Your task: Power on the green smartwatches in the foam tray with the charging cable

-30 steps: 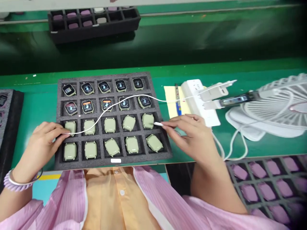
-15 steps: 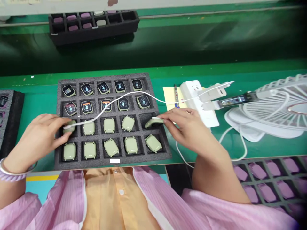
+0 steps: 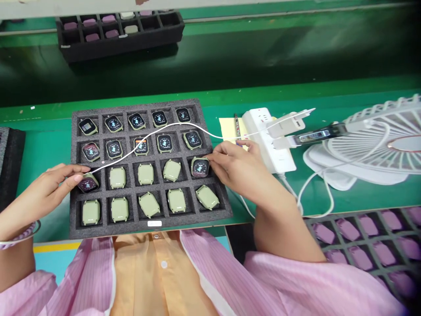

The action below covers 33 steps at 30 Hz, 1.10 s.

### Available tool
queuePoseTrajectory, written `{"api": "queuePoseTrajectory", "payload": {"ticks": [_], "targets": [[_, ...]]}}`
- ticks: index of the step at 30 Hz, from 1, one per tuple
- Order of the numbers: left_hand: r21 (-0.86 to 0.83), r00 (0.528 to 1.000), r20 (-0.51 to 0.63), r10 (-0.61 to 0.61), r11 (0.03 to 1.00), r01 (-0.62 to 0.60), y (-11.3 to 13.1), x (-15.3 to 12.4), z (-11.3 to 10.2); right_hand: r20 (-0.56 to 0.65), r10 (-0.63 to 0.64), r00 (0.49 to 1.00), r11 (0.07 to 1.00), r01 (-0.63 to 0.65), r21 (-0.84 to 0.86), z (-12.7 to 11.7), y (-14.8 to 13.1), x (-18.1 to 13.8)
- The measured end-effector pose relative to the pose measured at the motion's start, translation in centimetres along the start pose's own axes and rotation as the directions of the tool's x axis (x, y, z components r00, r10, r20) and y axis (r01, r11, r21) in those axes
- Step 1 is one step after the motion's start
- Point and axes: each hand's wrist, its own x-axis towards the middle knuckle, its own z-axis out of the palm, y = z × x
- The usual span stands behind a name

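Note:
A black foam tray point(image 3: 148, 219) holds rows of pale green smartwatch bodies. The two far rows lie screen up and lit; most of the near rows lie face down. My left hand point(image 3: 49, 191) pinches a watch point(image 3: 87, 183) at the left end of the third row, now screen up, with the end of a white cable point(image 3: 131, 149) at it. My right hand point(image 3: 241, 169) grips the watch point(image 3: 200, 167) at the right end of that row, also screen up and lit. A second white cable runs under my right wrist.
A white power strip point(image 3: 263, 131) with chargers lies right of the tray on a yellow sheet point(image 3: 228, 127). A white fan point(image 3: 378, 145) lies further right. Another foam tray with purple parts point(image 3: 362, 241) sits at the near right, a dark tray point(image 3: 118, 33) beyond the belt.
Both hands lifted a face-down watch from the ends of the third row and turned it over; both now lie screen up and lit in their cells. The view shifted slightly.

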Motion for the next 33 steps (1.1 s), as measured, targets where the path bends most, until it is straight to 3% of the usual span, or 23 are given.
{"api": "queuePoseTrajectory", "payload": {"ticks": [6,14,33], "targets": [[0.060,0.998,0.034,0.056,0.996,-0.058,0.4,0.8,-0.1,0.028,0.070,0.997,0.997,-0.070,0.022,0.7,-0.1,0.0],[0.047,0.996,0.034,0.081,0.995,-0.083,-0.5,0.7,0.3,-0.053,0.000,0.999,1.000,-0.001,-0.028,0.7,-0.4,-0.1],[0.002,0.998,0.048,0.037,0.999,-0.037,-0.5,0.9,0.8,0.051,0.104,0.993,0.995,-0.103,-0.020,-0.5,-1.1,0.5]]}}
